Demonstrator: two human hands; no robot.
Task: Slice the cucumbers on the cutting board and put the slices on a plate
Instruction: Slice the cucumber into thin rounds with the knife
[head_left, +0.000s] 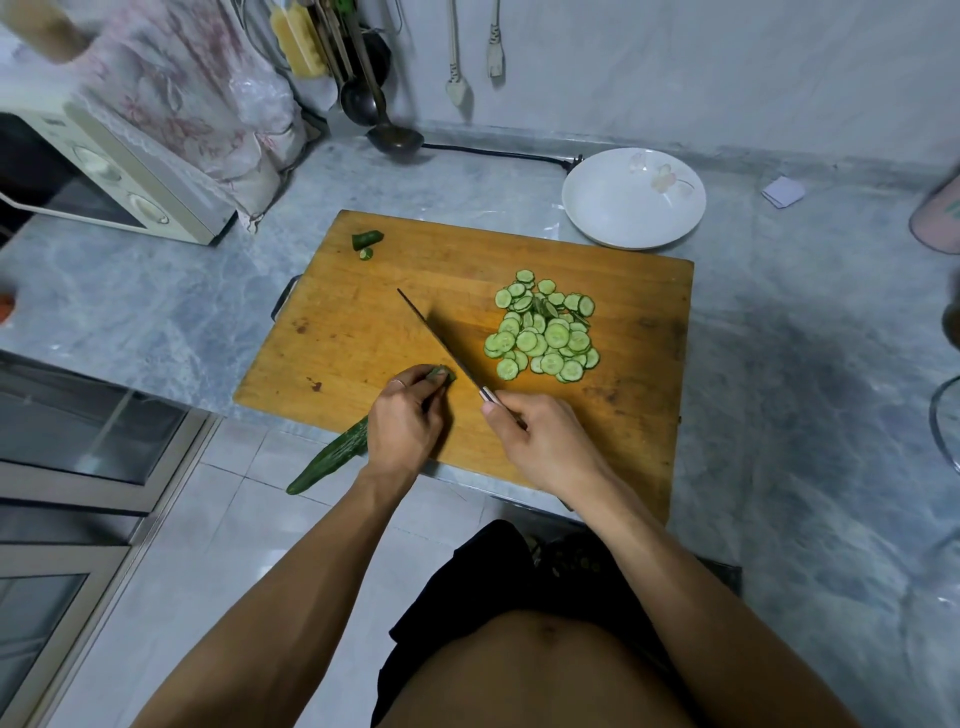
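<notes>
Our right hand (540, 441) was nearest us, at the near edge of the cutting board (363, 332), fingers wrapped round the handle of the knife (441, 343), whose blade ran away toward the board's far left corner with its edge down on the wood. Just left of the blade, our left hand (405, 421) gripped the cucumber (332, 460), fingers curled over its cut end (441, 373), which touched the blade near the handle. Its long uncut part ran back under the palm and stuck out past the board's near left corner, over the bench edge. Right of the blade, well apart from both hands, the slices (543, 332) lay heaped toward the board's right side. Two small end pieces (368, 241) sat at the far left corner. We saw the white plate (634, 200) on the bench just beyond the board's far right corner, holding no slices
</notes>
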